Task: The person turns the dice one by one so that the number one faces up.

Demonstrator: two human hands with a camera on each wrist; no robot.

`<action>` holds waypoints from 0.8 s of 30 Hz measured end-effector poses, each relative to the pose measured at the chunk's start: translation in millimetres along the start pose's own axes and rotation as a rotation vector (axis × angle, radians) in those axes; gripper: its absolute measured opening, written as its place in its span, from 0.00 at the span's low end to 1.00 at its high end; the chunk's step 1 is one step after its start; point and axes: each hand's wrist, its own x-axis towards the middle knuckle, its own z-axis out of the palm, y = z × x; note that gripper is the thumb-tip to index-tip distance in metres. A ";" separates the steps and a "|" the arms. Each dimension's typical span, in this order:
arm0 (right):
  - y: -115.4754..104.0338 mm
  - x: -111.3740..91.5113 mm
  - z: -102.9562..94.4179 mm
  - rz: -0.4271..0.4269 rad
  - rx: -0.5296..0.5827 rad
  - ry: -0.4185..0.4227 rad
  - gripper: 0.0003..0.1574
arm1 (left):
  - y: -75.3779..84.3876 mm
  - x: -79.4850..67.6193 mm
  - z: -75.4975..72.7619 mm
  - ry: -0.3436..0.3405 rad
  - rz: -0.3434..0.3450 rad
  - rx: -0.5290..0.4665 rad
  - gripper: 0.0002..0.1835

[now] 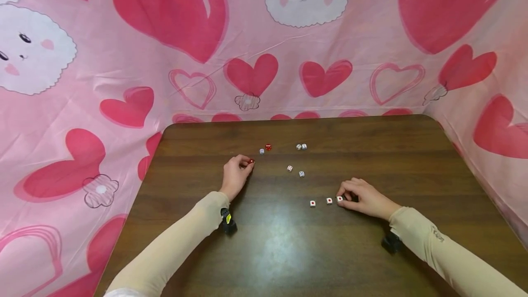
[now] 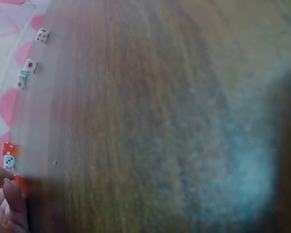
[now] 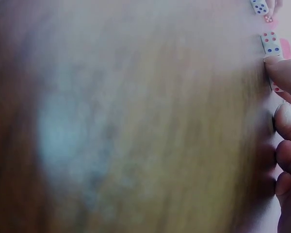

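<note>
My left hand [image 1: 235, 175] pinches a red die [image 1: 251, 162] between thumb and fingers, low over the wooden table. Beyond it a white die [image 1: 261, 151] lies beside another red die [image 1: 268, 147]. On the right, my right hand [image 1: 367, 197] grips a white die with a red dot on top [image 1: 339, 199] between thumb and forefinger. Left of it, two more white dice with red dots up, a nearer one [image 1: 329, 200] and a farther one [image 1: 312, 203], form a rough row. In the right wrist view, my thumb [image 3: 286, 77] partly covers a die.
Mid-table sit a die with red pips [image 1: 289, 168] and one with dark pips [image 1: 301, 174]. Two white dice [image 1: 301, 146] stand side by side farther back. The brown table [image 1: 264, 251] meets a pink heart-patterned cloth [image 1: 264, 35] behind and at the sides.
</note>
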 end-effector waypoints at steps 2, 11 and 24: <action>0.0 -0.2 0.0 0.001 -0.004 0.001 0.19 | 0.6 0.2 0.1 -0.004 -0.003 0.002 0.08; -0.8 -0.7 0.3 0.018 -0.013 -0.004 0.20 | 0.6 3.0 0.2 -0.015 -0.012 0.014 0.08; -3.0 -0.8 -0.3 0.011 -0.008 0.005 0.20 | 5.6 -1.7 -4.6 -0.142 0.028 0.083 0.05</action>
